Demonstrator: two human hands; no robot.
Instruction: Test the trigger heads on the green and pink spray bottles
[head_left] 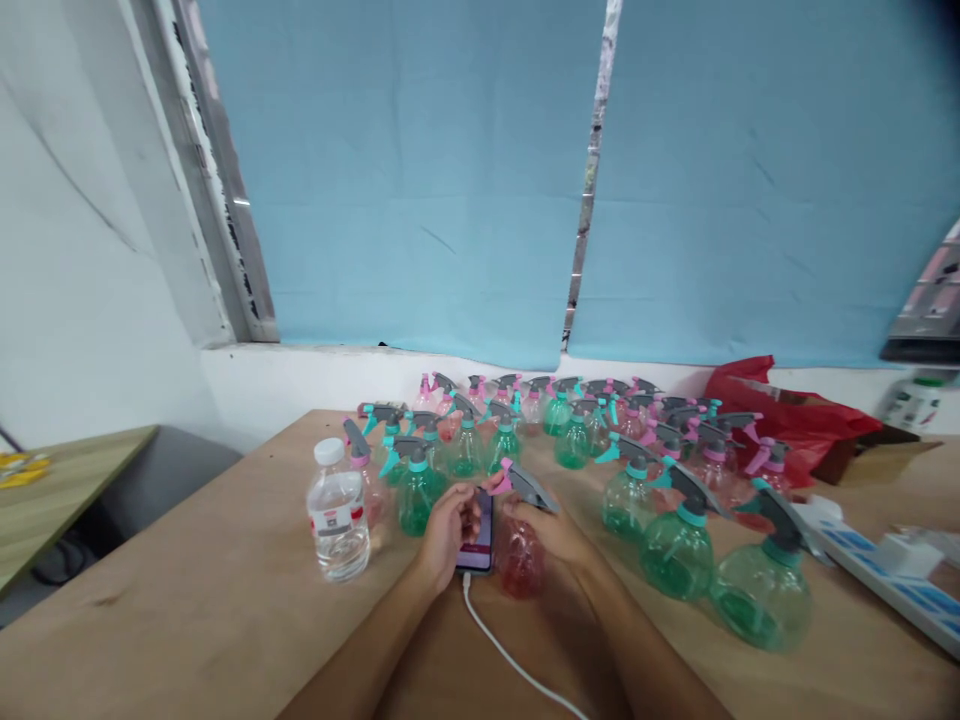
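The right hand (547,530) is wrapped around the upper part of a red sprayer (520,568), its nozzle pointing left. The left hand (448,525) is half curled beside the nozzle, over the left side of a phone (477,556); whether its fingertips grip anything, I cannot tell. The red sprayer stands midway across the tabletop (210,590), just right of the phone, whose white cable (510,655) runs toward the near edge.

A wide strip of wood separates the water bottle (339,530) from the left edge. Standing sprayers (466,450) crowd the far edge and reach back toward the left hand, leaving little room there. Three green sprayers (761,598) slant toward the near right corner, with open wood between them and the right forearm. Beyond them, a power strip (885,575) and a red bag (795,425) take up the right side, the bag by the far right corner.
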